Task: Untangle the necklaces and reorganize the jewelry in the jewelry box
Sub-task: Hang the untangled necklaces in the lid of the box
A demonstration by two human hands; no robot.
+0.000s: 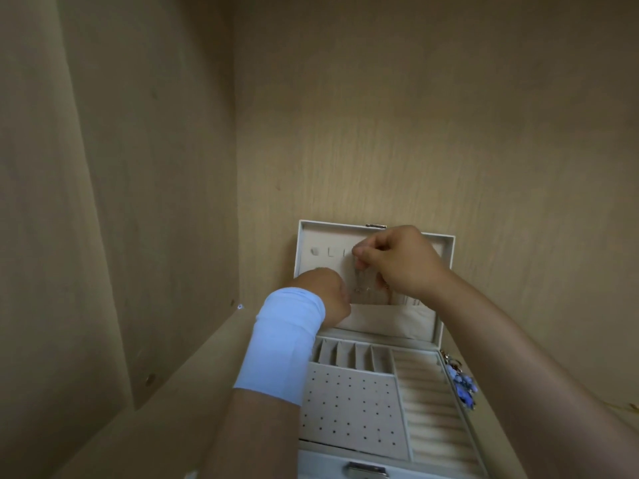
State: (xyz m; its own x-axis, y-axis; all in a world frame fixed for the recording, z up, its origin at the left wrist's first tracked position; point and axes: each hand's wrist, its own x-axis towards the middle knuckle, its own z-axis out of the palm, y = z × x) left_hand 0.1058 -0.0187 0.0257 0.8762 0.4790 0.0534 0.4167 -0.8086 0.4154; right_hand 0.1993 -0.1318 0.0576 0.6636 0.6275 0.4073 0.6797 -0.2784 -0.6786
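Open jewelry box (318,466) at lower centre of frame, lid (332,224) upright against wooden back panel (415,133). Right hand (404,264) mid-frame, fingertips pinching thin necklace chain (359,278) hanging down lid lining. Left hand (321,295) just left of chain, low on lid, above pocket (387,319); fingers hidden, grip not readable. Pale blue wristband (283,344) on left wrist. Blue beaded piece (463,385) at box's right edge, beside ring rolls (428,402). Dotted earring panel (349,409) lower centre.

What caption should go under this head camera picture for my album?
The right hand pinches a thin necklace hanging inside the open jewelry box lid, left hand beside it.
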